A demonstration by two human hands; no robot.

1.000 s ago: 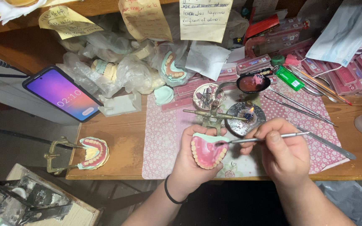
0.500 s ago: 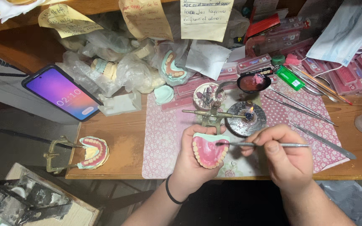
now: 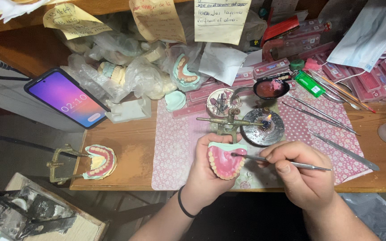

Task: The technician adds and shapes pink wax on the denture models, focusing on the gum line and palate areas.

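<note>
At the far left, a phone (image 3: 66, 97) with a purple screen is lying at the edge of the tabletop (image 3: 130, 147), and a second set of pink false teeth (image 3: 99, 161) is sitting in a metal frame near the front edge; neither one has moved since the earlier pictures. Going right, the left hand (image 3: 206, 172) is holding the pink denture model (image 3: 225, 160) up over the front of the spotted mat (image 3: 179, 147), with its grip clamped around the model from the side. The row of teeth is curving down toward the person, and the flat green base is pointing away. Since a second ago the model has stayed in about the same place. Next, the right hand (image 3: 302, 172) is pinching the thin metal tool (image 3: 287, 163), fingers shut tight on it. The tool is lying almost flat, long way left to right, with its tip touching the pink gum. A second ago the tip was a little higher up. Behind the hands, a small flame is burning on a round burner (image 3: 262, 129).
</note>
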